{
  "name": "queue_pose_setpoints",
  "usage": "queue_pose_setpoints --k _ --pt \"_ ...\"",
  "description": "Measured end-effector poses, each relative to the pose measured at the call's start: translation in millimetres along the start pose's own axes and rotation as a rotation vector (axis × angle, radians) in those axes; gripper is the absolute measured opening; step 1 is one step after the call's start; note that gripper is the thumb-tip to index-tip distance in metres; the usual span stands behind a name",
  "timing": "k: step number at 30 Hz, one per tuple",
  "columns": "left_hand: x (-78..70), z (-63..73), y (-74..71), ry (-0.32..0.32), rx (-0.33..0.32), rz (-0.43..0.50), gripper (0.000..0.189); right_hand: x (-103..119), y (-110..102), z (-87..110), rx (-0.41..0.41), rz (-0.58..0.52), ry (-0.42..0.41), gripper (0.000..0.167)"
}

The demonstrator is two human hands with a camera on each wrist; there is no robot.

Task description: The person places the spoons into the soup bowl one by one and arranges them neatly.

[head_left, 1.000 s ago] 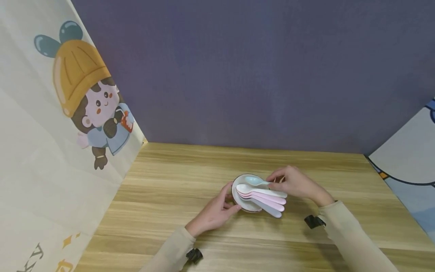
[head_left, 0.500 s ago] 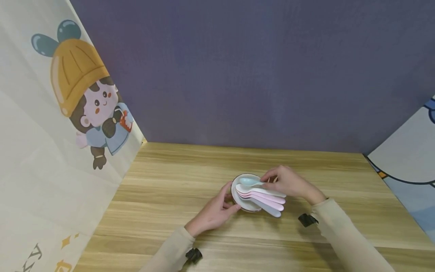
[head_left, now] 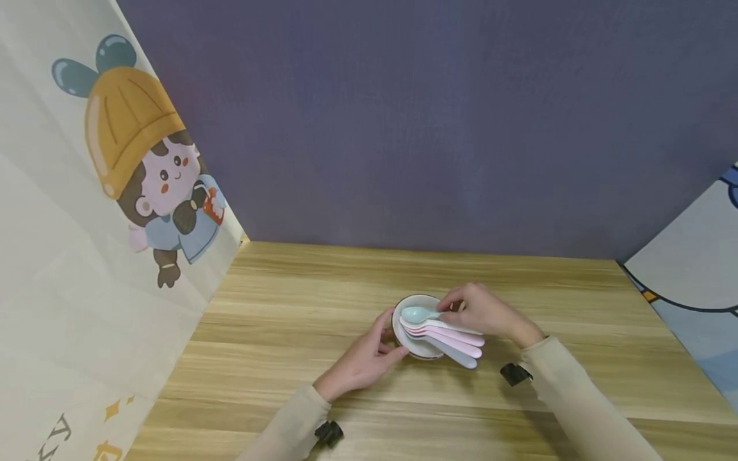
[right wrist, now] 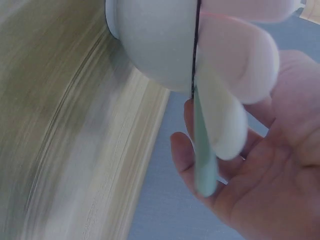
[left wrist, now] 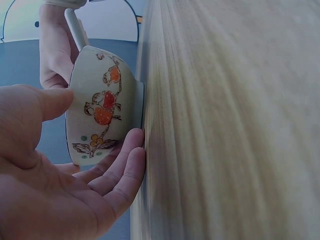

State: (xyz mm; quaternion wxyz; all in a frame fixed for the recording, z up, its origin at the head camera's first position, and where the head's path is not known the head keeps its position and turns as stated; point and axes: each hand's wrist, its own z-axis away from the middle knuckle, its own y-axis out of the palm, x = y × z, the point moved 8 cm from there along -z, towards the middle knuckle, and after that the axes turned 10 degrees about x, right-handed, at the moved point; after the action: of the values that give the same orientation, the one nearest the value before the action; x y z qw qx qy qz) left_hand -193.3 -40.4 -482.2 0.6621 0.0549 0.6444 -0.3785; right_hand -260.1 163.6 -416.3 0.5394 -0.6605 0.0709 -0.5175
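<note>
A small bowl [head_left: 423, 351] with a dark rim stands on the table, and its outer wall [left wrist: 102, 107] shows painted red-orange birds. My left hand [head_left: 364, 362] grips its left side, thumb at the rim and fingers around the lower wall. Between thumb and fingers, my right hand [head_left: 484, 312] pinches a mint-green spoon [head_left: 418, 314], whose scoop lies inside the bowl. Beside it rest a white spoon [right wrist: 225, 122], two pink spoons [head_left: 468, 349] and a grey-lilac spoon [head_left: 459, 357], handles fanned over the right rim. The mint handle [right wrist: 204, 165] shows in the right wrist view.
The wood-grain table [head_left: 288, 307] extends around the bowl. A dark grey-blue panel [head_left: 403, 128] rises at its back edge. A white cloth with a cartoon figure [head_left: 167, 173] borders the left, and another printed cloth [head_left: 686, 256] the right.
My right hand has moved left and slightly down with the mint-green spoon, whose scoop now lies deeper in the bowl, against the white spoon. The left hand and bowl have stayed put.
</note>
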Motion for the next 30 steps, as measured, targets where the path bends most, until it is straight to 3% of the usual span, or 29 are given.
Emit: queue_pose_setpoints --k 30 --pt "1.4 2.3 -0.5 0.007 0.007 -0.006 0.084 -7.3 2.5 6.0 -0.056 -0.059 0.021 0.011"
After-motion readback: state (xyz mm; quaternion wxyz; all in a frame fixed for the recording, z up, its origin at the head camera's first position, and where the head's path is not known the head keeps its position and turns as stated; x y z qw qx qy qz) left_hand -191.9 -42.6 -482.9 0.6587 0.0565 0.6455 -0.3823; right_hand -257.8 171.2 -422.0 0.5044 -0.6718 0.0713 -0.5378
